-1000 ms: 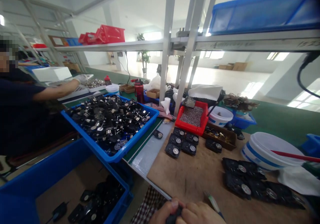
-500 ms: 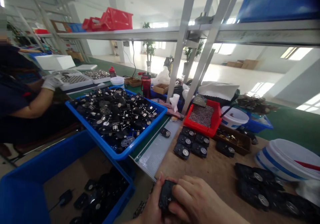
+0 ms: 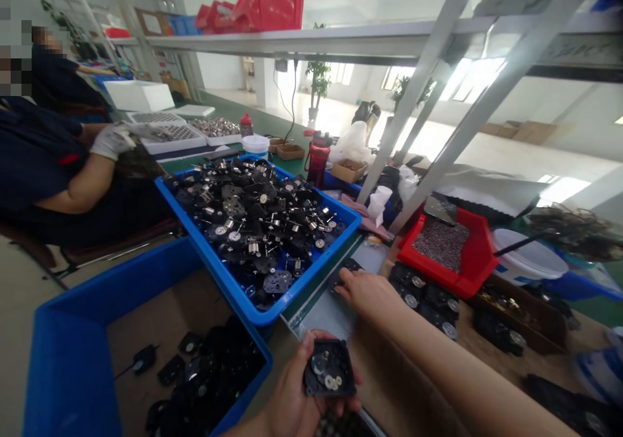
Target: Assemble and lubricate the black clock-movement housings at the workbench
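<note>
My left hand [image 3: 296, 391] holds a square black plastic part [image 3: 328, 369] low in the view, over the rim of the lower blue bin. Its face is turned up and shows several round metal discs. My right hand [image 3: 367, 294] stretches forward with its fingers apart, over a small black part [image 3: 349, 267] on the grey mat [image 3: 335, 313]. Rows of similar black parts with metal centres [image 3: 426, 304] lie just to its right on the brown board [image 3: 403, 385].
A blue tray [image 3: 209, 253] heaped with black-and-metal parts stands to the left. Below it is a blue bin [image 3: 121, 271] with black parts. A red tray [image 3: 479, 262] holds granules. A seated co-worker's gloved hand [image 3: 113, 141] is at far left.
Both hands held the black part before; now my right hand has let go and moved forward to the mat. My left hand has turned the part face up.
</note>
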The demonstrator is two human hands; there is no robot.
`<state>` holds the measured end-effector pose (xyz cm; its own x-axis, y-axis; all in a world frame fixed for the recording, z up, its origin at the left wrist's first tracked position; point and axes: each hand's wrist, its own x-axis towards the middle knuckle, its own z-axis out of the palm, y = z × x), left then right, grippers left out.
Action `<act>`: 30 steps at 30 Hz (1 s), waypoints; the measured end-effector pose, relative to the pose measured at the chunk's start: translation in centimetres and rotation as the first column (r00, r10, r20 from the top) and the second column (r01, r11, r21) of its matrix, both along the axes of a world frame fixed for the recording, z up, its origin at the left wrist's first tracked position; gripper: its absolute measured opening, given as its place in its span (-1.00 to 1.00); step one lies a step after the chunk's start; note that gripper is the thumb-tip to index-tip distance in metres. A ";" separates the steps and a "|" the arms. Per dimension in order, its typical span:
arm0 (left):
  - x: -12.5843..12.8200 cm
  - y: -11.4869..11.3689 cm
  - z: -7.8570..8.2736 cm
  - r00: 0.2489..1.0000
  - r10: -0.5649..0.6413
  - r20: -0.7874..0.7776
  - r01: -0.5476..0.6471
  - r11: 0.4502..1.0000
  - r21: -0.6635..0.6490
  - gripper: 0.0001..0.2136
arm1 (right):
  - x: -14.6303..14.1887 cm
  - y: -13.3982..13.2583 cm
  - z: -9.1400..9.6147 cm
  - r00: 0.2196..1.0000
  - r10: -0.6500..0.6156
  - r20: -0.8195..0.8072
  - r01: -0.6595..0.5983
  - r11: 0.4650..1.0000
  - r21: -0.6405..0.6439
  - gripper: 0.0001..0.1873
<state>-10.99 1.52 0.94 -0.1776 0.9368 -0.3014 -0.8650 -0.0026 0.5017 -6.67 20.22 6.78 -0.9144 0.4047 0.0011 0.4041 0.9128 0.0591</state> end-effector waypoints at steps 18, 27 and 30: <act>-1.9 -0.5 0.9 0.978 -0.178 -0.106 0.167 0.980 -0.104 -0.71 | -9.4 -1.0 3.2 0.984 -0.046 -0.175 -0.010 0.952 -0.305 -0.81; 0.4 0.7 1.6 0.938 -0.328 -0.112 0.305 0.935 -0.183 -0.72 | 17.9 -0.5 4.1 0.949 -0.314 -0.014 0.232 0.731 -0.642 -0.78; 1.6 1.2 2.3 0.911 -0.404 -0.087 0.379 0.900 -0.214 -0.69 | 27.3 -3.0 1.1 0.862 -0.504 0.054 0.401 0.614 -0.680 -0.67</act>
